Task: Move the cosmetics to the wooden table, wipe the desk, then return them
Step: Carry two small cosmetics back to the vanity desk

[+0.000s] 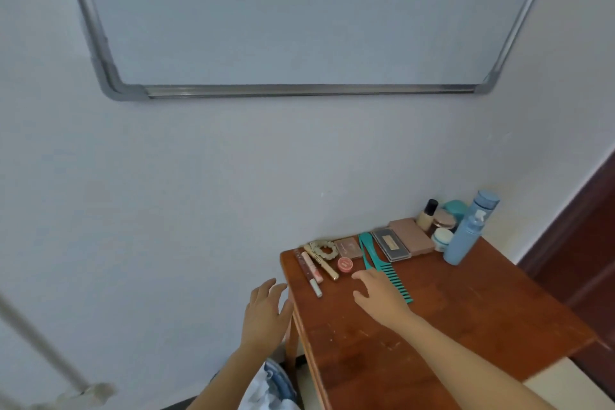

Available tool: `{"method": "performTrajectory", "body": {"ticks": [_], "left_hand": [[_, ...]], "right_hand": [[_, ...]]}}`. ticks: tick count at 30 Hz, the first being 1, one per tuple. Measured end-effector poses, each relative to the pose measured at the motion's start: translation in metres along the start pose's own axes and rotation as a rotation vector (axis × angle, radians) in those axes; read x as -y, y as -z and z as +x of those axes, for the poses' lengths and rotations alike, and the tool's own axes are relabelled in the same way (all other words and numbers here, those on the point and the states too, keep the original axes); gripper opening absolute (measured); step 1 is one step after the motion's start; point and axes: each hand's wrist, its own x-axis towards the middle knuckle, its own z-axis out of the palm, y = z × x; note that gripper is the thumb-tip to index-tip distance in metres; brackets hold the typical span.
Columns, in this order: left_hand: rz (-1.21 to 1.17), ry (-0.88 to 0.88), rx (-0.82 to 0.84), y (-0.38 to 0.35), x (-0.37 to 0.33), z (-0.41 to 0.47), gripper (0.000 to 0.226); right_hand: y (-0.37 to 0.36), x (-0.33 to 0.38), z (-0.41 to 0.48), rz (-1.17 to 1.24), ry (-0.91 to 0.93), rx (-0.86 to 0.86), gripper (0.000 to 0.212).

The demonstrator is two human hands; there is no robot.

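Cosmetics lie in a row along the back of the wooden table (pixel 466 326): slim tubes (pixel 314 271), a round red pot (pixel 345 265), a teal comb (pixel 382 263), a dark palette (pixel 391 244), a pink palette (pixel 412 236), small jars (pixel 442 238), a foundation bottle (pixel 427 215) and a tall blue bottle (pixel 467 233). My right hand (pixel 379 293) hovers over the table beside the comb, fingers spread, holding nothing. My left hand (pixel 266 313) is open at the table's left edge, off the top.
A whiteboard (pixel 299 27) hangs on the pale wall above. A dark wooden door frame (pixel 582 243) stands at the right. A cream scrunchie (pixel 321 248) lies behind the tubes. Cloth or a bag (pixel 269 386) sits on the floor below my left arm.
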Motion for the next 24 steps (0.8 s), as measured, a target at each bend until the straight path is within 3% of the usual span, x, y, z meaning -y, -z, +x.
{"method": "performTrajectory", "body": {"ticks": [9, 17, 24], "left_hand": [[0.000, 0.205, -0.033, -0.066, -0.056, 0.043, 0.039], [-0.004, 0.537, -0.077, -0.106, -0.061, 0.039, 0.050], [0.033, 0.565, -0.096, -0.113, -0.064, 0.045, 0.048]], "right_hand": [[-0.005, -0.059, 0.050, 0.054, 0.194, 0.070, 0.037], [-0.022, -0.074, 0.079, 0.001, 0.350, 0.055, 0.042], [-0.029, -0.051, 0.111, 0.005, 0.424, 0.089, 0.039]]}}
